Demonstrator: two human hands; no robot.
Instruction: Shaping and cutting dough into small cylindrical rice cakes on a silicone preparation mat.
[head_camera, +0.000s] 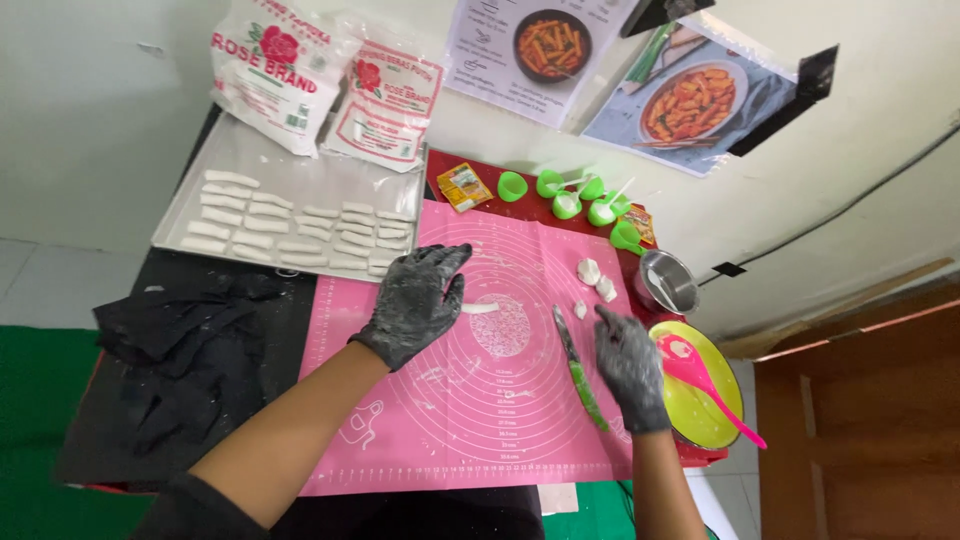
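- On the pink mat (500, 400), left hand (418, 300) gloved, fingers spread, palm down; a short white dough strip (481, 308) lies at its fingertips.
- Right hand (630, 365) gloved, loosely open, holding nothing; green-handled knife (578, 365) lies just left of it.
- Small dough lumps (595, 280) near the mat's right edge.
- Steel tray (290, 175) of cut pieces abuts the mat's upper-left edge.
- Yellow bowl (700, 405) crowds the right; the mat's lower centre is open.

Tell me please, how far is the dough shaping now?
Done: rows of white dough sticks lie on the metal tray. In hand: the left hand rests flat on a dough roll on the pink mat. Left: small dough lumps beyond the right hand remain unshaped.
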